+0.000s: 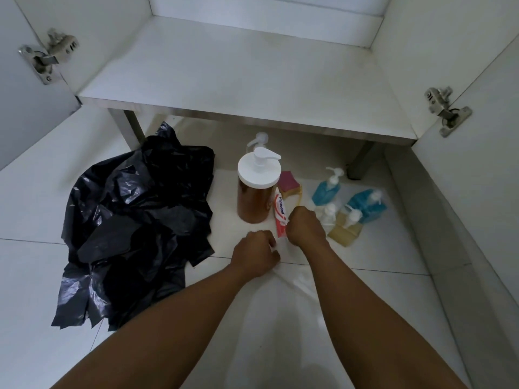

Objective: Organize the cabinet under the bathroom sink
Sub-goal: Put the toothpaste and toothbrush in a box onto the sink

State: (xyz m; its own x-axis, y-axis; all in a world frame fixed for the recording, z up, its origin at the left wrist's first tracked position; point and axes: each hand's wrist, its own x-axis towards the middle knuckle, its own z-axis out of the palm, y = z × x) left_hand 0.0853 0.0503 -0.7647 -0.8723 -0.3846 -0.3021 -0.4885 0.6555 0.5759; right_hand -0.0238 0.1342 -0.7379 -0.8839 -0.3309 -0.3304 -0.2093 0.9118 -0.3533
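Seemingly opening a clear bag [283,293], gripped in curled fingers of left hand [257,255] and right hand [306,227], before bagging toothpaste [280,213].

The only word that can be read is "Pepsodent", printed on the white part of the toothpaste tube [280,213]. The tube lies just left of the right hand [306,227] and just beyond the left hand [257,255]. The word runs along the tube's length, away from both hands. The left hinge [46,56] and the right hinge [445,110], far beyond the hands on either side, each bear a small stamped mark that is too small to read.
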